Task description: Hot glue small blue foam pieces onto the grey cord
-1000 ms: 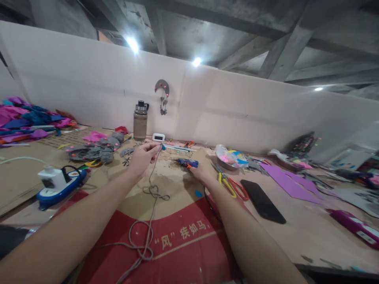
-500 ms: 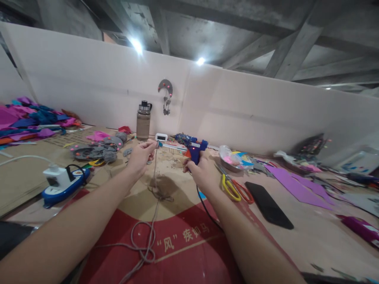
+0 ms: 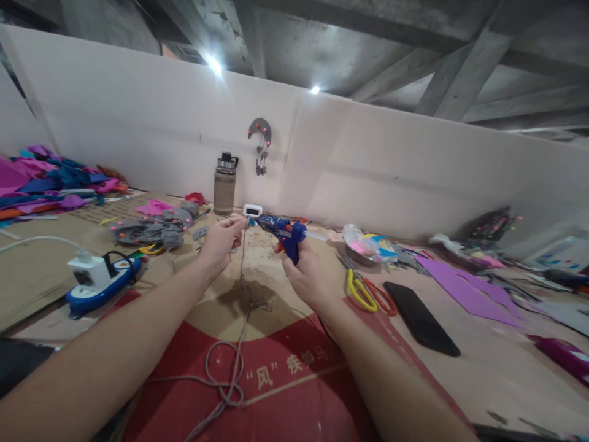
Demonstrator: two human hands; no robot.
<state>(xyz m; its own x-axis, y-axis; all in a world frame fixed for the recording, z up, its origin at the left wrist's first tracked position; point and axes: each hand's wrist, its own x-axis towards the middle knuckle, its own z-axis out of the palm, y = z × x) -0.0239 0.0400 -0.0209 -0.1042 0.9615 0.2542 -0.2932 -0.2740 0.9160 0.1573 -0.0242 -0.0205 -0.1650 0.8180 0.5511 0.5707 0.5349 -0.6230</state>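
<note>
My left hand (image 3: 223, 241) pinches a grey cord (image 3: 243, 264) together with a small blue piece (image 3: 251, 221). From the fingers the cord hangs down and lies in loops on the red and tan board. My right hand (image 3: 307, 270) is wrapped around the handle of a blue hot glue gun (image 3: 289, 236), with a clear glue stick (image 3: 316, 235) poking out of its back. The gun's nozzle points left, close to the blue piece; whether they touch I cannot tell.
Yellow- and red-handled scissors (image 3: 363, 291) and a black phone (image 3: 421, 318) lie right of my forearm. A water bottle (image 3: 225, 187) stands by the wall. To the left are a blue power strip (image 3: 103, 288) and grey felt pieces (image 3: 151, 228). Purple sheets (image 3: 464, 288) lie at right.
My right hand has swung the glue gun left, bringing its nozzle up to the blue piece. The left hand stays nearly in place, still pinching.
</note>
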